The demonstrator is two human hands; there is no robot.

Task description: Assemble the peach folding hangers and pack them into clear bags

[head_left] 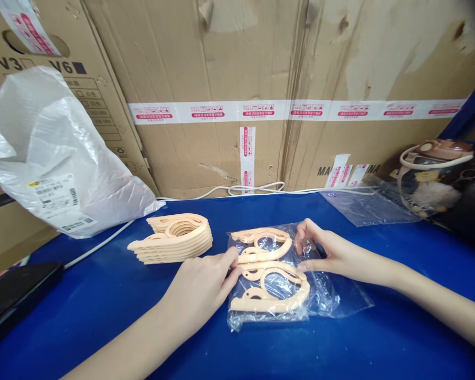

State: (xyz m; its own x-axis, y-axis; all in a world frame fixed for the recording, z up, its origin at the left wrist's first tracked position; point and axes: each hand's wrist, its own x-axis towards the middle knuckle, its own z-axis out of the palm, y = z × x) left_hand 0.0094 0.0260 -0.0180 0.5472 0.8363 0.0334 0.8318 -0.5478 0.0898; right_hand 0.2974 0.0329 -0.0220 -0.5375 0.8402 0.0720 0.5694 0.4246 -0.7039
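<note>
Two beige plastic folding clothes hangers (275, 306) lie folded, one above the other, in a clear plastic bag (328, 301) on the blue tabletop. My left hand (208, 279) is at their left ends, thumb and fingers pinching there through or at the film; the exact hold is partly hidden. At the bag's right side is my right hand (328, 253), its thumb and curved fingers apart and touching the loose film. Left of the bag, close behind my left hand, stands a neat stack of several matching folded hangers (174, 240).
A white plastic mailer bag (59, 153) leans at the left, near a black phone-like device (19, 295) with a white cable (98, 245). Large cardboard (214, 153) walls the back. Another clear bag (364, 203) and a strapped cup (435, 169) sit at the right rear.
</note>
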